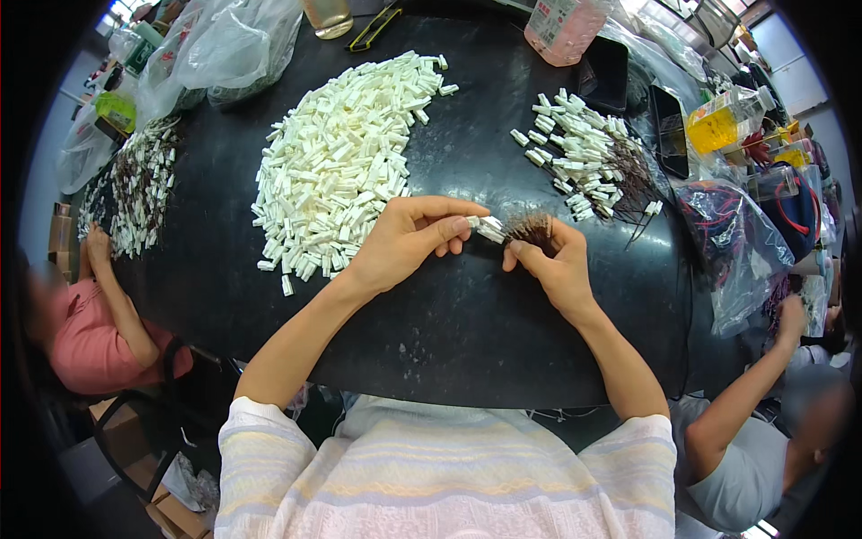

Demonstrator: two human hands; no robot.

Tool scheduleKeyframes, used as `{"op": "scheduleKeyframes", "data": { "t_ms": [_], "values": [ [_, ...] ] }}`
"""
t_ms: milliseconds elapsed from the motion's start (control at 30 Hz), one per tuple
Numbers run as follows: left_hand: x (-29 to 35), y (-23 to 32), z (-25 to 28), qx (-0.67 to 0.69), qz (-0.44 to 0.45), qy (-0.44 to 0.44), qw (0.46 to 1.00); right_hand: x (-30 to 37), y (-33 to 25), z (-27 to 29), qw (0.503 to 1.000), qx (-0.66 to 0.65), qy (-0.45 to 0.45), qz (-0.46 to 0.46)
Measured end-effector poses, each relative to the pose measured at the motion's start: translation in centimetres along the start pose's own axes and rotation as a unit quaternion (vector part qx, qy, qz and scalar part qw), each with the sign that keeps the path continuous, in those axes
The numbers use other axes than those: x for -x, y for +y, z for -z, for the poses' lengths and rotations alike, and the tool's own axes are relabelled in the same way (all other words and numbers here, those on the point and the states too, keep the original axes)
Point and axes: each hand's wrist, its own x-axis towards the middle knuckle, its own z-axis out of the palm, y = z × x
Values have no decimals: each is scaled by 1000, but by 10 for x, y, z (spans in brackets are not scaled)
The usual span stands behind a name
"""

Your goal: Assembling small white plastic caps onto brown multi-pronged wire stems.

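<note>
My right hand (558, 267) is closed round a bundle of thin dark brown wires (528, 230), several of which end in small white plastic housings. The fingers of my left hand (413, 234) pinch one white connector housing (476, 223) at the left end of the bundle. Whether that housing is joined to a wire is too small to tell. Left of my hands spreads a big heap of loose white connector housings (341, 162). Beyond my right hand lies a pile of brown wires with white housings on them (584, 157).
On the black table (431, 346) a yellow-black cutter (373, 30) and a cup (329, 16) stand at the back. Phones (668, 131), bottles (718, 121) and plastic bags (738, 242) crowd the right. Co-workers sit left (103, 332) and right (745, 458); another wired pile (139, 184) lies left.
</note>
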Motion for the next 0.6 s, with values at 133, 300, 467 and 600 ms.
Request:
{"op": "scheduleKeyframes", "data": {
  "t_ms": [133, 300, 467, 600],
  "values": [
    [2, -6, 1, 56, 20, -9, 998, 0, 6, -1, 1000, 9, 8, 7],
    [1, -8, 4, 70, 29, -16, 997, 1, 3, -3, 999, 40, 21, -14],
    [4, -6, 3, 19, 12, -9, 1000, 1, 6, -3, 997, 72, 30, -3],
    [5, -7, -5, -56, -13, 8, 998, 2, 6, -2, 998, 57, 27, -3]
  ]
}}
